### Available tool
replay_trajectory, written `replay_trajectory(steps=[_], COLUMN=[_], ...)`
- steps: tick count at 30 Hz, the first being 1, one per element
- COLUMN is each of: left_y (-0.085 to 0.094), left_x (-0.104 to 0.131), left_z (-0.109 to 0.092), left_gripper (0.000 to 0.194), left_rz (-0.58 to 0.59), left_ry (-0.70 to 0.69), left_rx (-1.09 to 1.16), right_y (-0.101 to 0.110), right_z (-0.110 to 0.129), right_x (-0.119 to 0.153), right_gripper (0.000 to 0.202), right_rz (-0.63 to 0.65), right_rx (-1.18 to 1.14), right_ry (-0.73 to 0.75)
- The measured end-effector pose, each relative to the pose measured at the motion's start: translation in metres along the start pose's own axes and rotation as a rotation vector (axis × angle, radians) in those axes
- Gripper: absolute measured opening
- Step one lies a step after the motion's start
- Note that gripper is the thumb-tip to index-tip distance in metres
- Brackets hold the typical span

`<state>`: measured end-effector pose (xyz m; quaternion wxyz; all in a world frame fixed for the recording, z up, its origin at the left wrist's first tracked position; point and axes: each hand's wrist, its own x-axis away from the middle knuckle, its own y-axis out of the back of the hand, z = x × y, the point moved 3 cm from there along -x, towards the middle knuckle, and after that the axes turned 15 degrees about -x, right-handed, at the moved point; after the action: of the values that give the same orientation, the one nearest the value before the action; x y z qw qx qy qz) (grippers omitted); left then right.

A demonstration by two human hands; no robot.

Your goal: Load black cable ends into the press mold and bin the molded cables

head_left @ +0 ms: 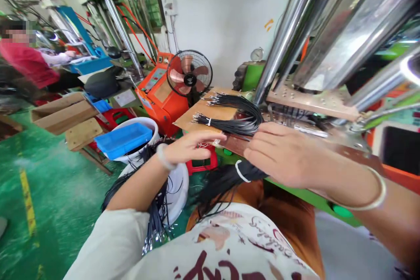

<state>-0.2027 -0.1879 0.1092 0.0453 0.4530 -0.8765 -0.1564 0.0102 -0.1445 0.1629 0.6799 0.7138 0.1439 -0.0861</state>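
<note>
My left hand [188,146] reaches over the table's front edge, palm down, thumb and fingers apart, with thin white ties [215,141] beside its fingertips. Curled fingers of my right hand [282,155] close over one end of a black cable bundle [221,180], which hangs across my lap with a white band around it. Another black cable bundle [251,116] lies bent in a U on the brown board [188,118], beyond my hands. A white tie wraps one of its legs, and its metal tips point left.
Metal press columns [288,30] rise at the right. A black fan [190,79] stands behind the board by an orange machine [157,92]. At the left are a blue tray [124,140] on a white bucket, more cables, cardboard boxes [62,111] and a person in red [26,61].
</note>
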Motion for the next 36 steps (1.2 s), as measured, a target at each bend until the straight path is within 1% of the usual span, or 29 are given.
replay_trajectory(steps=[1, 2, 3, 4, 5, 6, 8, 9, 10, 11, 12, 13, 14, 15, 17, 18, 19, 20, 22, 24, 25, 26, 27, 28, 29, 31, 33, 35, 36], left_y=[-0.005, -0.013, -0.022, -0.029, -0.033, -0.033, -0.023, -0.016, -0.01, -0.006, -0.004, -0.004, -0.006, -0.008, -0.01, -0.008, -0.005, -0.001, 0.009, 0.014, 0.012, 0.008, 0.001, -0.008, -0.016, -0.029, -0.035, -0.034, -0.032], left_x=[-0.019, -0.038, -0.056, -0.07, -0.083, -0.092, -0.106, -0.111, -0.115, -0.12, -0.126, -0.131, -0.137, -0.142, -0.147, -0.147, -0.144, -0.14, -0.13, -0.123, -0.122, -0.124, -0.127, -0.131, -0.135, -0.14, -0.14, -0.135, -0.132], left_z=[0.001, 0.0, -0.003, -0.008, -0.015, -0.023, -0.042, -0.052, -0.062, -0.071, -0.08, -0.088, -0.096, -0.103, -0.116, -0.122, -0.127, -0.133, -0.142, -0.149, -0.151, -0.153, -0.154, -0.154, -0.154, -0.153, -0.153, -0.155, -0.158], left_gripper=[0.07, 0.073, 0.075, 0.076, 0.074, 0.068, 0.053, 0.046, 0.04, 0.036, 0.033, 0.03, 0.028, 0.027, 0.027, 0.028, 0.029, 0.03, 0.03, 0.029, 0.027, 0.024, 0.021, 0.019, 0.018, 0.018, 0.016, 0.011, 0.013], left_rz=[0.028, 0.132, 0.239, 0.307, 0.32, 0.268, 0.052, -0.06, -0.158, -0.227, -0.271, -0.297, -0.319, -0.346, -0.414, -0.452, -0.487, -0.523, -0.606, -0.694, -0.708, -0.69, -0.646, -0.593, -0.545, -0.486, -0.492, -0.548, -0.596], left_ry=[-0.015, -0.047, -0.088, -0.13, -0.167, -0.199, -0.246, -0.265, -0.283, -0.3, -0.319, -0.335, -0.349, -0.36, -0.375, -0.385, -0.399, -0.423, -0.487, -0.538, -0.539, -0.526, -0.507, -0.494, -0.491, -0.495, -0.476, -0.443, -0.44], left_rx=[-0.013, 0.011, 0.057, 0.123, 0.194, 0.262, 0.378, 0.416, 0.439, 0.452, 0.457, 0.456, 0.453, 0.448, 0.446, 0.452, 0.462, 0.476, 0.513, 0.544, 0.552, 0.551, 0.544, 0.533, 0.52, 0.489, 0.469, 0.485, 0.506], right_y=[0.01, 0.02, 0.031, 0.042, 0.054, 0.066, 0.084, 0.086, 0.083, 0.073, 0.056, 0.035, 0.012, -0.007, -0.037, -0.046, -0.052, -0.056, -0.058, -0.058, -0.058, -0.057, -0.057, -0.058, -0.06, -0.062, -0.059, -0.052, -0.048], right_z=[0.002, 0.002, -0.001, -0.006, -0.012, -0.02, -0.034, -0.039, -0.042, -0.044, -0.044, -0.043, -0.041, -0.039, -0.035, -0.034, -0.032, -0.03, -0.024, -0.016, -0.012, -0.009, -0.006, -0.005, -0.004, -0.006, -0.007, -0.006, -0.006], right_x=[-0.009, -0.017, -0.023, -0.027, -0.027, -0.023, -0.004, 0.008, 0.021, 0.031, 0.037, 0.038, 0.035, 0.032, 0.029, 0.029, 0.031, 0.035, 0.046, 0.056, 0.057, 0.057, 0.056, 0.054, 0.053, 0.052, 0.059, 0.069, 0.074], right_gripper=[0.026, 0.026, 0.025, 0.022, 0.023, 0.03, 0.048, 0.055, 0.062, 0.069, 0.076, 0.088, 0.091, 0.085, 0.058, 0.045, 0.037, 0.032, 0.029, 0.037, 0.044, 0.051, 0.055, 0.053, 0.046, 0.03, 0.024, 0.019, 0.018], right_rz=[0.062, 0.104, 0.115, 0.096, 0.046, -0.037, -0.28, -0.425, -0.564, -0.703, -0.786, -0.779, -0.756, -0.799, -0.93, -0.967, -0.969, -0.935, -0.82, -0.75, -0.753, -0.791, -0.847, -0.91, -0.96, -1.004, -1.021, -1.006, -0.964], right_rx=[0.042, 0.072, 0.09, 0.103, 0.12, 0.145, 0.166, 0.121, 0.026, -0.133, -0.336, -0.512, -0.624, -0.691, -0.75, -0.761, -0.767, -0.769, -0.775, -0.757, -0.739, -0.723, -0.717, -0.722, -0.734, -0.741, -0.674, -0.608, -0.609], right_ry=[0.048, 0.081, 0.098, 0.088, 0.044, -0.034, -0.263, -0.393, -0.507, -0.619, -0.677, -0.694, -0.725, -0.753, -0.81, -0.823, -0.829, -0.833, -0.846, -0.869, -0.871, -0.865, -0.858, -0.855, -0.86, -0.889, -0.917, -0.931, -0.941])
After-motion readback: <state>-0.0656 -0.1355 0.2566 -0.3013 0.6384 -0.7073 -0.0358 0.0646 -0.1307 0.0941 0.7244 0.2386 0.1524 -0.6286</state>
